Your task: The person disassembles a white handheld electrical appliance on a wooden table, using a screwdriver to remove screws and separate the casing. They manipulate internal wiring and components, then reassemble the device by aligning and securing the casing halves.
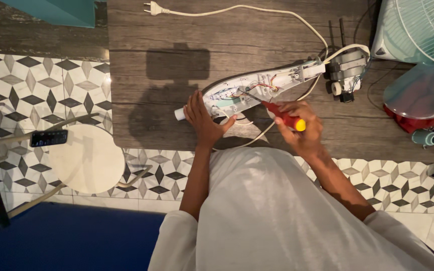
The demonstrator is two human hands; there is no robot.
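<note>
- The left hand (203,119) lies flat with its fingers spread, pressing down on the near end of the opened white housing (249,89); it pins the piece and closes on nothing.
- The right hand (301,129) is wrapped around a screwdriver (283,116) with a red handle and yellow cap, the dark shaft angled up and to the left into the housing's open interior.
- The housing lies slantwise on the wooden counter (177,30), just ahead of the person's body, its far end touching a grey motor block (346,68).
- It is long and narrow, with one rounded tip under the left hand. Its cover is off, so red and dark wires (263,86) and a pale inner plate show (finer detail is too small to read).
- A white cord (237,9) runs from the housing's far end across the counter to a plug (150,7) that lies loose on the wood, connected to nothing.
- One risk, as I judge it: the shaft tip sits close to the thin wires, and a slip could nick or pull one loose.
- Another: the housing is held by flat palm pressure alone, so a hard twist could make it skid towards the motor.
- A loosened screw could roll off the counter edge to the patterned tile floor (41,90).
- To the right stand a fan grille (428,25) and a red-based part (418,108), both clear of the hands.
</note>
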